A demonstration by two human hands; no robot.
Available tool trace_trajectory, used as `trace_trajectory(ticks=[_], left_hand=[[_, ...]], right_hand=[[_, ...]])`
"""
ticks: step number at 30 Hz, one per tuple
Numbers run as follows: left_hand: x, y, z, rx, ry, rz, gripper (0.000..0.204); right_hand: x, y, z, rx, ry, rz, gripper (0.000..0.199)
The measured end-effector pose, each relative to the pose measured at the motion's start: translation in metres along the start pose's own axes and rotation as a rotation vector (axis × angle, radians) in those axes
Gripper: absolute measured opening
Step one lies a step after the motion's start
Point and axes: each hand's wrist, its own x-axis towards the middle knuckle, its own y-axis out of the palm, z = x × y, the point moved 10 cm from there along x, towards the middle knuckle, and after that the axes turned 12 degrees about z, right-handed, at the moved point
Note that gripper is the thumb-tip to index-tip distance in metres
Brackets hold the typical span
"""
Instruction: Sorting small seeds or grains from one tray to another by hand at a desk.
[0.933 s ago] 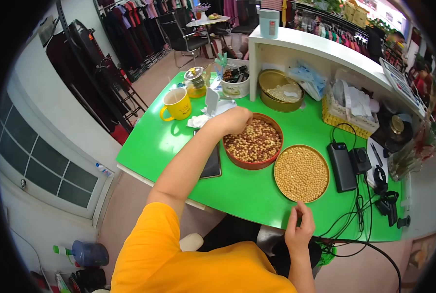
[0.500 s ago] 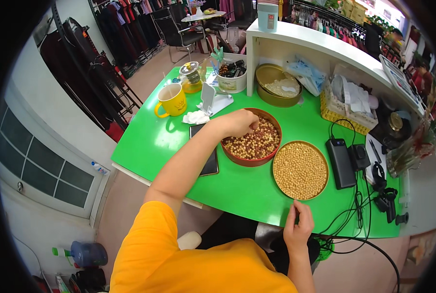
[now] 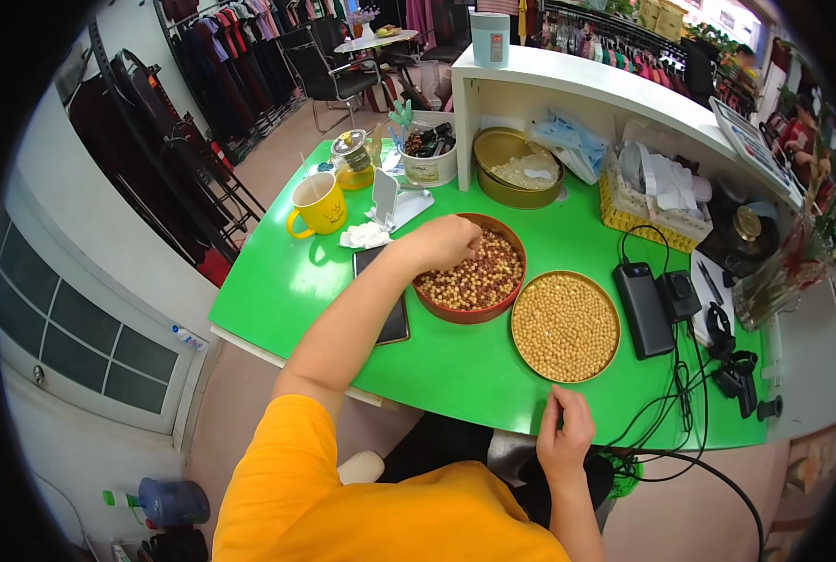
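Two hands work well apart. Nearest, at lower centre-right, the right hand [image 3: 568,433] has curled fingers; whether it grips anything cannot be told. Just above it on the glossy green desk [image 3: 455,370] sits one shallow, round, gold-rimmed tray [image 3: 566,379] of pale round beans [image 3: 566,326]. At centre, the left hand [image 3: 441,242] has bent fingers over one deeper, round, red-walled tin [image 3: 469,317] of mixed pale and dark-red beans [image 3: 479,281]; its fingertips' grip cannot be made out. Farther, at upper left, stands one yellow ceramic mug [image 3: 319,208] with a small dark printed mark, then one white bucket [image 3: 432,170] with dark lettering. Farthest, at top centre, one pale-blue canister [image 3: 491,42] carries one small reddish label.
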Motion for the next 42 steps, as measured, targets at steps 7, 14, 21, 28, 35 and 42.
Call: trace_trajectory(ticks=[7, 14, 21, 28, 35, 42], left_hand=[[-0.014, -0.04, -0.054, -0.447, 0.151, -0.183, 0.019], [0.011, -0.037, -0.097, -0.158, 0.188, -0.22, 0.015], [0.038, 0.024, -0.052, -0.2, 0.089, 0.048, 0.019], [0.04, 0.031, -0.049, -0.165, 0.058, 0.019, 0.018], [0.041, 0.03, -0.053, -0.166, 0.069, -0.084, 0.016], [0.037, 0.023, -0.042, -0.243, 0.069, -0.031, 0.016]], right_hand=[[0.0, 0.003, -0.001, -0.022, -0.011, 0.022, 0.018], [-0.001, 0.006, 0.003, -0.034, -0.038, 0.023, 0.019], [-0.002, 0.01, 0.006, -0.083, -0.062, 0.036, 0.018], [-0.001, 0.014, 0.007, -0.122, -0.049, 0.041, 0.017], [0.0, 0.017, 0.013, -0.186, -0.124, 0.037, 0.019], [0.0, 0.017, 0.015, -0.22, -0.116, 0.048, 0.02]])
